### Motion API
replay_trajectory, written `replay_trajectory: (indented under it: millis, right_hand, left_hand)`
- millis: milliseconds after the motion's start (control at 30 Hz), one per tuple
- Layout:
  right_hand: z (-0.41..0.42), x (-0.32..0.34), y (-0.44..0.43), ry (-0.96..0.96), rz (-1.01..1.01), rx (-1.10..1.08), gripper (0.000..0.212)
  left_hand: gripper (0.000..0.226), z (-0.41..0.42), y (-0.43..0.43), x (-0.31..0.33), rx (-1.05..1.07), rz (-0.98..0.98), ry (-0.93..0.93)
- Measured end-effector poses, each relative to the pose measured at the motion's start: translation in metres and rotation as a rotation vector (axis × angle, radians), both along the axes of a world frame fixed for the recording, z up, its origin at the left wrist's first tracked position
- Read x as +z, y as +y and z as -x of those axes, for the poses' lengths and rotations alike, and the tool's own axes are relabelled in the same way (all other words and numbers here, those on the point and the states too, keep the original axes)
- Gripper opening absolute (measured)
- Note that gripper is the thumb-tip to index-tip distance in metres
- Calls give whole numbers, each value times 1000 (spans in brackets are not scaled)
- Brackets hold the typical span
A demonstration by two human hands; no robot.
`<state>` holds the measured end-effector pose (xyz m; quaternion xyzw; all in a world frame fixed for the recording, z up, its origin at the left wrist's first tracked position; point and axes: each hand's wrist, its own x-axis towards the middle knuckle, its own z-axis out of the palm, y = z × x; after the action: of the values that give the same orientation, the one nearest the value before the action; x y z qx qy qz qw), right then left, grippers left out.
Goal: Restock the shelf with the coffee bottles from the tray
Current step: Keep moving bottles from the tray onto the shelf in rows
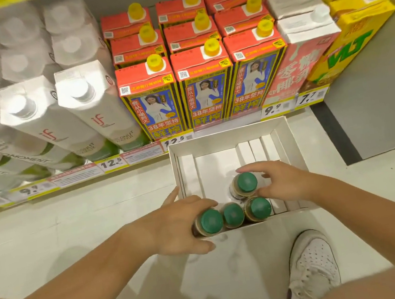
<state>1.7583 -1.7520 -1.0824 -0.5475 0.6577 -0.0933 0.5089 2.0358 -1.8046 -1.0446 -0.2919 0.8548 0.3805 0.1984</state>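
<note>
A white cardboard tray (pixel 285 140) sits on the floor below the shelf. Several coffee bottles with green caps stand at its near end. My left hand (pixel 177 227) wraps around the leftmost bottle (pixel 211 221) at the tray's near left corner. My right hand (pixel 282 182) curls around the far bottle (pixel 247 182), thumb and fingers on either side of it. Two more bottles (pixel 233 214) (pixel 260 208) stand between the hands, untouched. The far half of the tray holds no bottles.
The shelf above holds white coconut water cartons (pixel 86 107), red cartons with yellow caps (pixel 203 81), a pink-and-white carton (pixel 305 54) and yellow cartons (pixel 358 28). Price tags (pixel 112 163) line the shelf edge. My white shoe (pixel 313 265) stands near the tray.
</note>
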Motion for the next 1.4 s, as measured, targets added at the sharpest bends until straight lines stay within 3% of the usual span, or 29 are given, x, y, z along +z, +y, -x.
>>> replay_trajectory:
  millis: [200, 433, 633, 867, 967, 1100, 1400]
  right_hand:
    - [2, -9, -12, -173, -125, -17, 54]
    - [-16, -16, -17, -181, -3, -104, 47]
    - [-25, -30, -23, -211, 21, -248, 54]
    - [-16, -10, -27, -402, 9, -544, 48]
    - [-4, 22, -32, -491, 81, -608, 44]
    - [17, 100, -40, -539, 212, -584, 44]
    - [54, 326, -46, -492, 550, -395, 55]
  left_hand:
    - [58, -1, 15, -12, 191, 43, 115]
    - [52, 2, 28, -21, 250, 180, 111]
    - [44, 4, 31, -24, 544, 82, 233]
    - [45, 19, 10, -14, 816, 18, 401]
    - [52, 25, -9, 9, 893, -4, 503]
    - [53, 40, -42, 70, 836, 7, 637]
    - [36, 88, -89, 284, 610, 215, 933]
